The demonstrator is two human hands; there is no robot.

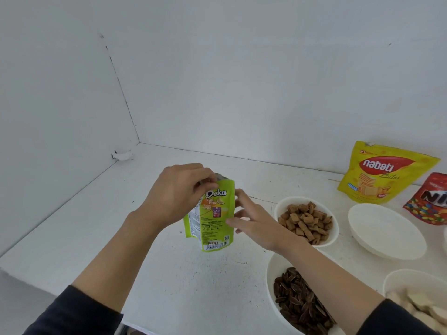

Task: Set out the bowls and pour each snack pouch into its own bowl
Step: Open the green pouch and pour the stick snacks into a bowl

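My left hand (180,189) pinches the top edge of a green Deka pouch (212,221), which hangs upright just above the white table. My right hand (254,221) hovers at the pouch's right side with fingers spread, holding nothing. To the right, one white bowl (331,215) holds brown pillow-shaped snacks and a nearer bowl (272,281) holds dark seeds. An empty white bowl (384,230) lies farther right. A yellow Nabati pouch (379,172) and a red pouch (430,201) stand at the back right.
A bowl (406,281) with pale snack pieces shows at the bottom right edge. The white table (145,238) meets white walls at the back and left. A small white fitting (122,155) sits in the left corner.
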